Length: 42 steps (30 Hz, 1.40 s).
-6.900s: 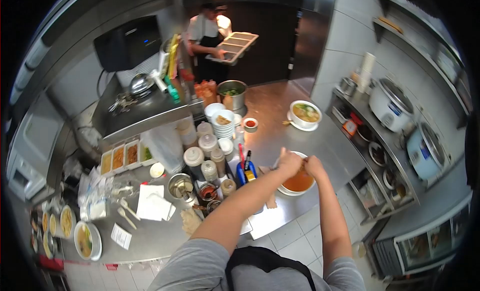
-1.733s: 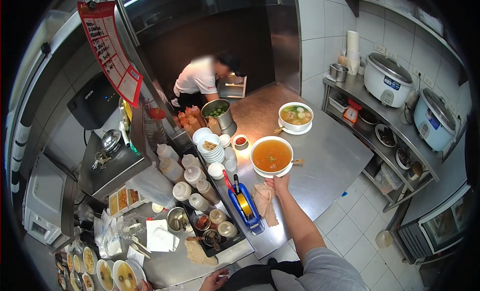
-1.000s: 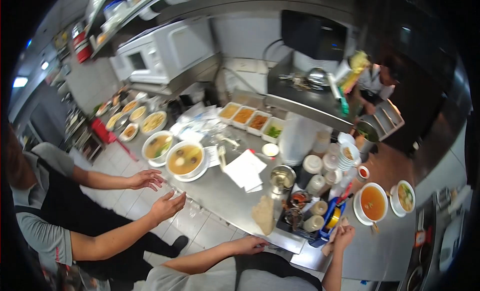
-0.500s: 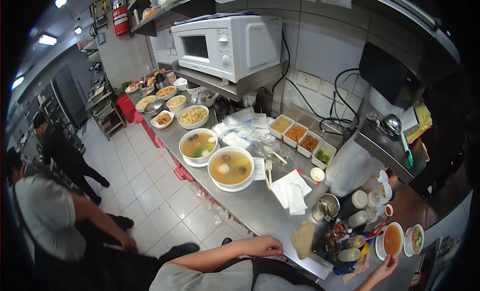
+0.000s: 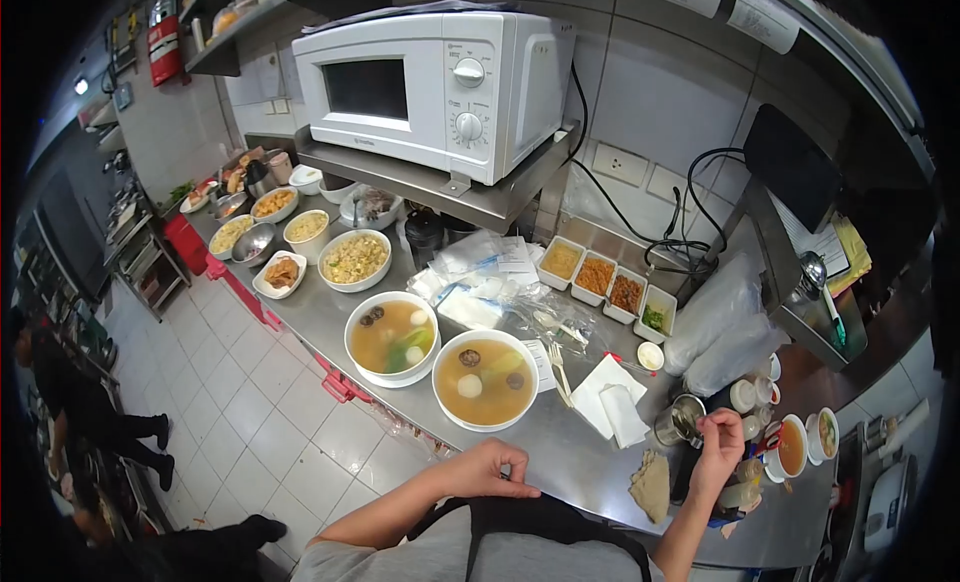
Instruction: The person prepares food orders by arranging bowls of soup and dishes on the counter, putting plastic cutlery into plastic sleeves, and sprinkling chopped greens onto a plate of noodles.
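- Fingers first: my left hand is half curled over the near edge of the counter, a gap showing between thumb and forefinger, nothing seen in it.
- My right hand has its fingers bunched narrow beside the steel cup; I can't tell from here whether they grip anything.
- The towel lies crumpled on the counter, left of my right hand.
- The near soup stands just beyond my left hand, apart from it; the far soup is just beside it, to the left. Filling looks done to me: both have broth and solid pieces.
- What's left, as I judge: no spoon shows in either soup, and the napkins and fork lie unused to their right.
- Well to the right, the orange soup also looks filled.
- Farther back, the tubs hold toppings, beyond the fork.
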### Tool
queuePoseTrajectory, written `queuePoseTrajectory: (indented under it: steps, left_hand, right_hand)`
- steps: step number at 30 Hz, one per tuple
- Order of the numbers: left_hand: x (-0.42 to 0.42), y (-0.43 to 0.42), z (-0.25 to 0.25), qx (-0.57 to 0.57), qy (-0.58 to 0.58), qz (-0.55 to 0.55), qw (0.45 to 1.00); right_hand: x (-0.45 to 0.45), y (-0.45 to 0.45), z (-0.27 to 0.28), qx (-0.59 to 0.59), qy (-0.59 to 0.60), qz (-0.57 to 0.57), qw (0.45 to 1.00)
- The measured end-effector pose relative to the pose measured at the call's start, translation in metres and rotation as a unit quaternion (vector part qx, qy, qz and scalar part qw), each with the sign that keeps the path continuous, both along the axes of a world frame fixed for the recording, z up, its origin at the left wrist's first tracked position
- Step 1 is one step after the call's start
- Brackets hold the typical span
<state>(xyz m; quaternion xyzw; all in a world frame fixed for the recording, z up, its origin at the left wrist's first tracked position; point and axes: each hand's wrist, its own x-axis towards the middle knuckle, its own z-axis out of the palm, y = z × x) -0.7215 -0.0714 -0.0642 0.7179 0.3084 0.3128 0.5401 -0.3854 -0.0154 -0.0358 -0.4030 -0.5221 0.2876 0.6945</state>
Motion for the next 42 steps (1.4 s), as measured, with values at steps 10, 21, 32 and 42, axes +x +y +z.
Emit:
queuePoseTrajectory:
  steps: [10,21,32,42]
  left_hand:
    - [-0.057,0.031,0.002,-0.108,-0.215,0.169,0.956]
    - [-0.054,0.067,0.005,0.004,-0.223,0.174,0.959]
    - [-0.055,0.089,-0.02,-0.06,-0.179,0.124,0.974]
    - [-0.055,0.095,-0.01,-0.046,-0.149,0.126,0.98]
  right_hand:
    - [-0.023,0.021,0.01,-0.061,-0.039,0.034,0.997]
    - [-0.041,0.118,-0.038,-0.176,-0.071,0.141,0.972]
    - [-0.023,0.226,-0.083,-0.128,-0.475,-0.072,0.867]
    - [0.004,0.327,-0.139,-0.294,-0.657,0.006,0.694]
